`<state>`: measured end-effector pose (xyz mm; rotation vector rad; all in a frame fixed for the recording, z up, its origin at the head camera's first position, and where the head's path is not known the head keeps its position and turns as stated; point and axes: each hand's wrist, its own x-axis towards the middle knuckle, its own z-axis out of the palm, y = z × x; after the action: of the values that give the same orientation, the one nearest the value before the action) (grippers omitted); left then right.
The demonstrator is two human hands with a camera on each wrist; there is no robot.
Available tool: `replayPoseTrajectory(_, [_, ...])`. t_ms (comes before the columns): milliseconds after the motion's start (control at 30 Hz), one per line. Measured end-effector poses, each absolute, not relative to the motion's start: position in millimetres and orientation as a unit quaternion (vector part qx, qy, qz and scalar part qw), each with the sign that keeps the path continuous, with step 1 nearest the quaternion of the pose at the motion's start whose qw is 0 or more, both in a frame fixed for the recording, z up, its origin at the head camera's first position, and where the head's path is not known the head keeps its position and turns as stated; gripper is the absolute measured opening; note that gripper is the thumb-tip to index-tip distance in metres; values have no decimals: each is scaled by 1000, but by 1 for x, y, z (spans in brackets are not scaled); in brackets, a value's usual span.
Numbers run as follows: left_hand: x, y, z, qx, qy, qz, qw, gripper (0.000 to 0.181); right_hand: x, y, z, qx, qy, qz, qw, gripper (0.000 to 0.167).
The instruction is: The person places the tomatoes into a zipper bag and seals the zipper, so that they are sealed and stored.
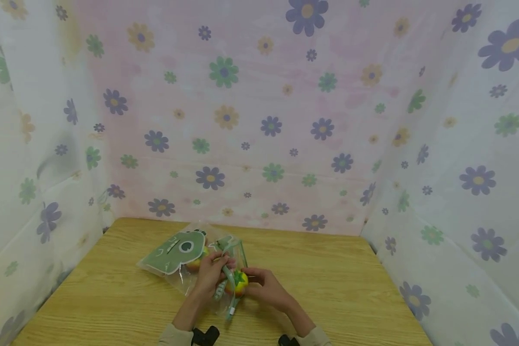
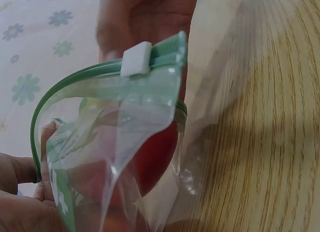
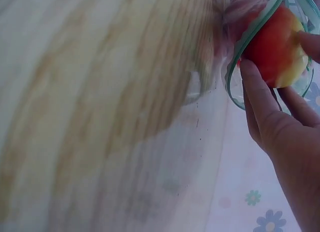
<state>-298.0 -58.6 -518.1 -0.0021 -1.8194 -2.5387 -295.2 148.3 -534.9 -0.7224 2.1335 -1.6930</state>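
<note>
A clear zip bag (image 1: pixel 173 253) printed with a green cartoon face lies on the table, its green-edged mouth open towards the right. My left hand (image 1: pixel 207 278) grips the bag by its mouth. In the right wrist view, my right hand (image 3: pixel 280 117) holds a red-and-yellow fruit (image 3: pixel 277 47) between thumb and fingers, within the loop of the green zip rim (image 3: pixel 245 42). A green leafy top (image 1: pixel 240 278) shows on this fruit in the head view. Another yellow-orange round thing (image 1: pixel 194 264) is partly seen inside the bag. A white slider (image 2: pixel 136 59) sits on the zip.
The wooden table (image 1: pixel 328 283) stretches out to both sides of the bag. Flower-patterned cloth (image 1: pixel 246 120) hangs behind the table and along both sides. Black wrist straps (image 1: pixel 205 335) sit at the cuffs.
</note>
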Motion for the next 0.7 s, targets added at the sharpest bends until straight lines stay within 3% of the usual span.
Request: replayPoseTrajectory(700, [-299, -59, -516, 22, -570, -821, 5, 26, -306, 126, -539, -290, 778, -547, 110, 46])
